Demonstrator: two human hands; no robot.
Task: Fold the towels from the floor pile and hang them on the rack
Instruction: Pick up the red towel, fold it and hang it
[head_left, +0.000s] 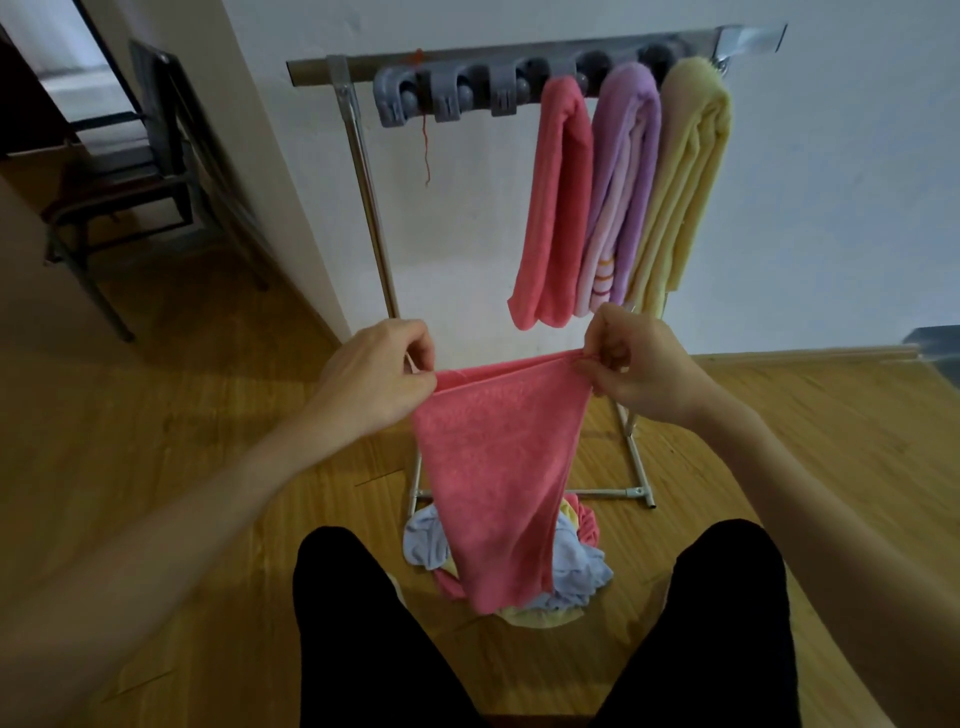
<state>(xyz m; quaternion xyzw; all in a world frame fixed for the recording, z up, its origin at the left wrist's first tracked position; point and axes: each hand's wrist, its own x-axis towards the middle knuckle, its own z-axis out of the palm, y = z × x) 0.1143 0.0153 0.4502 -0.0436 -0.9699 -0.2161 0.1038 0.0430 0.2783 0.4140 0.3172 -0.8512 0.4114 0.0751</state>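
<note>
A doubled pink towel (493, 467) hangs over the near floor pile (571, 571); three folded towels drape the far rack (519, 52).

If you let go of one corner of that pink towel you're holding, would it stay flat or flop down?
It would probably flop. The pink towel hangs limp and creased below both hands, left hand and right hand, so it looks soft, not stiff. It also seems light, since only pinching fingers hold it up. The freed corner would likely swing toward the pile on the floor.

Below our hands, the pink towel (493, 467) hides much of the floor pile (576, 566); our elbows are cropped out.
</note>
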